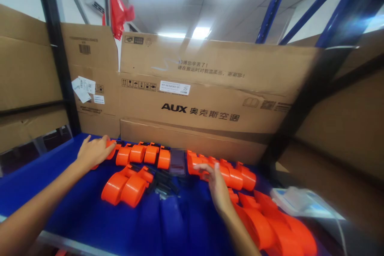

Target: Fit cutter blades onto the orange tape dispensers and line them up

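At the left end of the back row, my left hand [94,152] rests against a glossy orange roll [111,152], fingers spread. Other orange rolls with black parts, such as this orange roll [151,154], stand beside it. My right hand [218,184] is open, thumb and fingers apart, in front of the right row of orange rolls [235,178]. Whether its fingertips touch them I cannot tell. Two more orange rolls [133,190] lie nearer, next to a pile of black and metal pieces [165,184].
A blue-covered table [60,196] lies under the rolls. Larger-looking orange rolls [270,226] crowd the near right. Cardboard panels [195,108] wall off the back, between dark posts [303,100]. A white device [303,202] sits at right, and a dark flat rectangle [178,162] between the rows.
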`<state>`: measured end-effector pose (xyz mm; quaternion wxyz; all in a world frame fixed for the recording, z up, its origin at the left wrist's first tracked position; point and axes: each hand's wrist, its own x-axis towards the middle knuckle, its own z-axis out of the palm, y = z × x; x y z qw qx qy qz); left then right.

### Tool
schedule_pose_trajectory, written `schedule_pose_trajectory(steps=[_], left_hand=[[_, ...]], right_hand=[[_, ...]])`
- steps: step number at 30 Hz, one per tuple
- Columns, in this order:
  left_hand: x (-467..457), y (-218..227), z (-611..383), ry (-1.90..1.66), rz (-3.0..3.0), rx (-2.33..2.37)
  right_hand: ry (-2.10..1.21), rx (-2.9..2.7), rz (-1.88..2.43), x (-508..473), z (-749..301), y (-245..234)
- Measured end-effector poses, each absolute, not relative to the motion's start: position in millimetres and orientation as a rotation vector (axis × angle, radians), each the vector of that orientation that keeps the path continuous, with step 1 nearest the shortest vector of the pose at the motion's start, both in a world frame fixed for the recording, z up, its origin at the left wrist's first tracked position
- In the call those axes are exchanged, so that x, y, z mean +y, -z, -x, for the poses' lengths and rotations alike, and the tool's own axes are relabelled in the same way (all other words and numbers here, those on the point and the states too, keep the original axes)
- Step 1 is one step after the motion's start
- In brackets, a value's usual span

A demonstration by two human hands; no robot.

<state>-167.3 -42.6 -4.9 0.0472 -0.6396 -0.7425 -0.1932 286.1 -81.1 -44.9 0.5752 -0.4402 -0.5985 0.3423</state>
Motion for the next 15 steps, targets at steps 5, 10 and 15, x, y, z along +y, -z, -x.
schedule_pose_trajectory(steps=[5, 10, 15], left_hand=[[-32.4, 31.9, 165.7, 0.494, 2.058, -2.255], [-30.1, 30.8, 191.1, 0.522, 1.968, -2.342], [-38.1, 23.9, 217.3, 0.448, 1.876, -2.449]], right_hand=[[-0.794, -1.384, 1.035, -83.6, -284.4, 41.6], [-0.794, -1.384, 1.038, -87.9, -281.0, 37.5], [-0.781, -1.376, 1.031, -89.5, -281.5, 35.5]])
